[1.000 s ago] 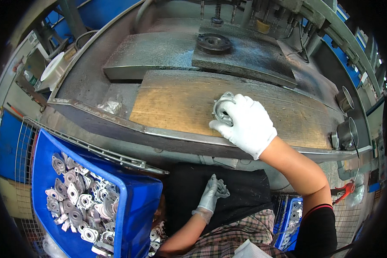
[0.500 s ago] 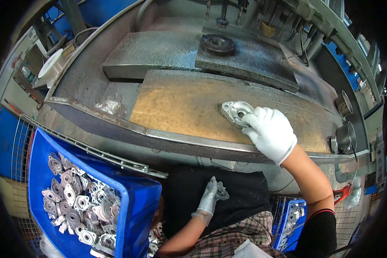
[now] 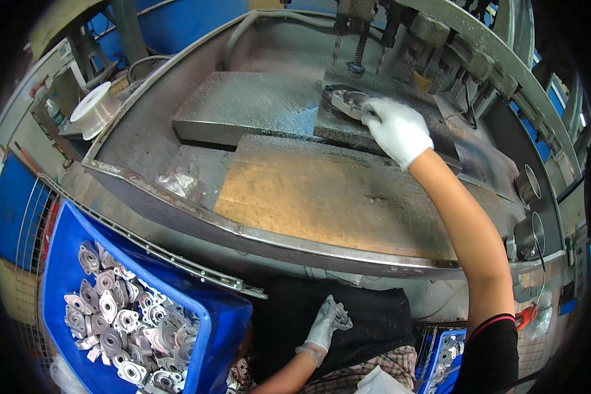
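Note:
My gloved right hand point(image 3: 399, 130) is closed on the near edge of a silver metal flange casting point(image 3: 347, 102). The casting is over a dark round fixture point(image 3: 329, 90) on the raised steel block; whether it is seated cannot be made out. Drill bits point(image 3: 337, 50) and a spring-loaded spindle point(image 3: 356, 59) hang above and behind it. Low at my lap, my gloved left hand point(image 3: 323, 324) is closed round another metal casting point(image 3: 341, 319), against a black cloth point(image 3: 374, 308).
On my left stands a blue bin point(image 3: 203, 341) heaped with similar castings. A smaller blue bin point(image 3: 433, 374) holds castings at lower right. Cardboard point(image 3: 322, 197) lies inside the machine tray's metal rim point(image 3: 262, 238). Metal cups point(image 3: 529, 234) hang at the tray's right side.
My right hand has carried its casting forward from over the cardboard to the dark fixture beneath the drills. The left hand still holds its casting at my lap. The view has tilted slightly.

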Demonstrator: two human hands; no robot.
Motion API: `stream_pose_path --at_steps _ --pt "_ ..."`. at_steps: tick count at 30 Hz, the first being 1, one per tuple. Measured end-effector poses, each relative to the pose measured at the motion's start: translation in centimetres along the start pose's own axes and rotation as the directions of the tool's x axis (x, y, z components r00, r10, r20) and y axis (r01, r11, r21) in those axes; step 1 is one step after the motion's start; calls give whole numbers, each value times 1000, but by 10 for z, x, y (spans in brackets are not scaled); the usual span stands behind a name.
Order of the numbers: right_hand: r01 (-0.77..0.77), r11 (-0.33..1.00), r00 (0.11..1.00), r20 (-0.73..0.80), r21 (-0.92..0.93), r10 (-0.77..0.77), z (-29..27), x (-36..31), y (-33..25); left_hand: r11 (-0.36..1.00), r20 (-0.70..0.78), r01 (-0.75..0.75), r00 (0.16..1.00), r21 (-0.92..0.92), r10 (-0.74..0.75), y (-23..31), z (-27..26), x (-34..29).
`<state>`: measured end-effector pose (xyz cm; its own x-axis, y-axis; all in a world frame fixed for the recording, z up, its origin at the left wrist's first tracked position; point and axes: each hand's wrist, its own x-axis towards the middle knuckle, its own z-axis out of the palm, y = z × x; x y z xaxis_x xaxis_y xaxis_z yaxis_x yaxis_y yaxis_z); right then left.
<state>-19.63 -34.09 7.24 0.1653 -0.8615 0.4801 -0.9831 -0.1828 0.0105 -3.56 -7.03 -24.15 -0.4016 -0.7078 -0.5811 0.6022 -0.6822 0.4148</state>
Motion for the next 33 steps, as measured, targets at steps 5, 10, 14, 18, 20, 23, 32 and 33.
stream_pose_path --at_steps 5,10,14,18,20,23,32,33 --pt "-129 991 986 97 -39 132 32 40 7 1000 -24 9 1000 -2 -9 -7 -9 9" --pt "-25 999 985 174 24 21 29 41 24 999 -16 29 999 -33 -30 -1 -3 1" --pt "-30 992 989 149 120 12 36 47 28 999 -19 39 999 1 -39 -3 -5 3" --pt "-129 992 965 233 18 121 30 53 7 998 -38 58 998 -7 -58 -2 -3 4" --pt "-76 995 958 272 -63 90 25 55 4 999 -29 47 998 -25 -48 -4 -6 6" --pt "-77 991 952 289 -111 106 24 61 5 998 -26 62 998 -10 -63 -1 0 6" --pt "51 994 978 205 -97 -30 21 61 11 998 -10 39 999 -40 -39 -7 -11 10" --pt "53 994 977 209 -99 -31 21 58 8 998 -10 42 999 -43 -43 -6 -9 10"
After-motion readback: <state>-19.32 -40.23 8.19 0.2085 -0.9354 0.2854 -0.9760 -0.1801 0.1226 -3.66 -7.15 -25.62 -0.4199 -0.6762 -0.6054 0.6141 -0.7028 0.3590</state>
